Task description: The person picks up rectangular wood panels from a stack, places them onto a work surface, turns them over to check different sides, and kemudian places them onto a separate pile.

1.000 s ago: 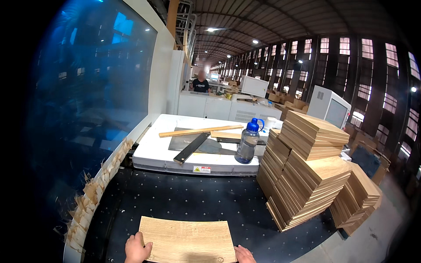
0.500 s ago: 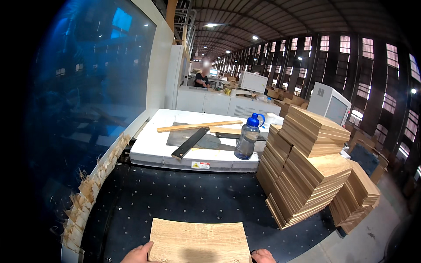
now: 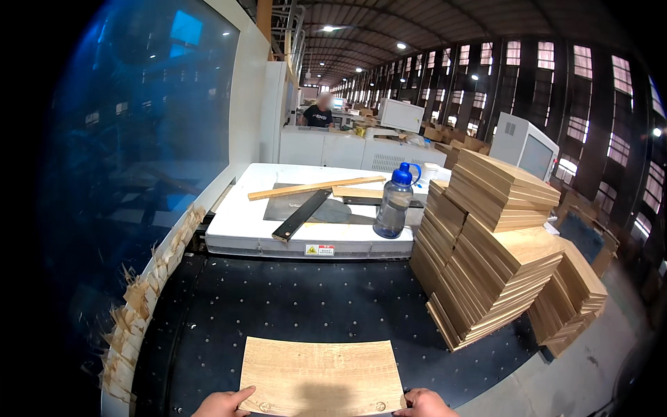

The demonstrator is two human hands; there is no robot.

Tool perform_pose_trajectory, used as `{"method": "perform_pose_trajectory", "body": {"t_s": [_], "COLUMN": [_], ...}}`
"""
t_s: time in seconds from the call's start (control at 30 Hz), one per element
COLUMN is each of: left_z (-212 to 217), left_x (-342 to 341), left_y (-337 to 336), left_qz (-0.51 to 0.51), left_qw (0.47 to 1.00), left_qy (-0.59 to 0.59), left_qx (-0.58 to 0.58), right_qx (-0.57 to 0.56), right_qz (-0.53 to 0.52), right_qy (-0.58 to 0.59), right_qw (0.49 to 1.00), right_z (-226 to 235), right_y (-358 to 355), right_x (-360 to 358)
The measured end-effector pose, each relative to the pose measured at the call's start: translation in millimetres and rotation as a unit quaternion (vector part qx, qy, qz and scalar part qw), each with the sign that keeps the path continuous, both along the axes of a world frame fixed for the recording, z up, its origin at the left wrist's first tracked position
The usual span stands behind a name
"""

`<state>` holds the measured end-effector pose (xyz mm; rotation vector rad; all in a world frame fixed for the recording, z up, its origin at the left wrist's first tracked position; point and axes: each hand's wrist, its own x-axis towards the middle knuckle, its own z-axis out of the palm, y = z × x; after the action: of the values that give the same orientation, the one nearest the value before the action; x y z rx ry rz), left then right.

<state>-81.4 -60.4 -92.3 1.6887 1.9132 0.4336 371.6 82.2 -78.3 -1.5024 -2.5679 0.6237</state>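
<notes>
A rectangular wood-grain board [image 3: 319, 368] lies low in the middle of the view, with a small round mark or hole near each of its front corners. My left hand [image 3: 224, 403] grips its near left corner, thumb on the edge. At the near right corner my right hand [image 3: 426, 403] holds the board the same way. The fingers under the board are hidden. Beneath it spreads a black table [image 3: 299, 299] dotted with small studs or holes.
Tall stacks of similar boards [image 3: 479, 257] stand at the right. Beyond the table, a white machine top [image 3: 243, 215] bears a blue-capped water bottle [image 3: 394, 205], wood strips and a black bar [image 3: 302, 215]. Frayed bristle-like strips [image 3: 139, 299] line the machine's left side. A person [image 3: 318, 112] sits far back.
The board and both hands show higher in view, with more of the near edge visible. My right thumb now lies on the board's right corner. The background has shifted slightly upward.
</notes>
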Motion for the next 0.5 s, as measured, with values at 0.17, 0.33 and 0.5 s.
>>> {"method": "perform_pose_trajectory", "body": {"t_s": [0.17,0.33,0.5], "left_z": [-2,4,16], "left_x": [-5,-4,-1], "left_y": [4,3,8], "left_qz": [0.005,-0.021,-0.033], "left_qw": [0.999,0.999,0.999], "left_qy": [-0.032,-0.004,0.010], "left_qx": [0.004,0.042,0.008], "right_qx": [0.008,0.003,-0.009], "right_qz": [0.001,-0.003,-0.010], "right_qy": [0.010,-0.009,-0.015], "right_qw": [1.000,1.000,1.000], "right_z": [2,-1,6], "right_y": [2,0,-1], "right_x": [0,-1,-3]}}
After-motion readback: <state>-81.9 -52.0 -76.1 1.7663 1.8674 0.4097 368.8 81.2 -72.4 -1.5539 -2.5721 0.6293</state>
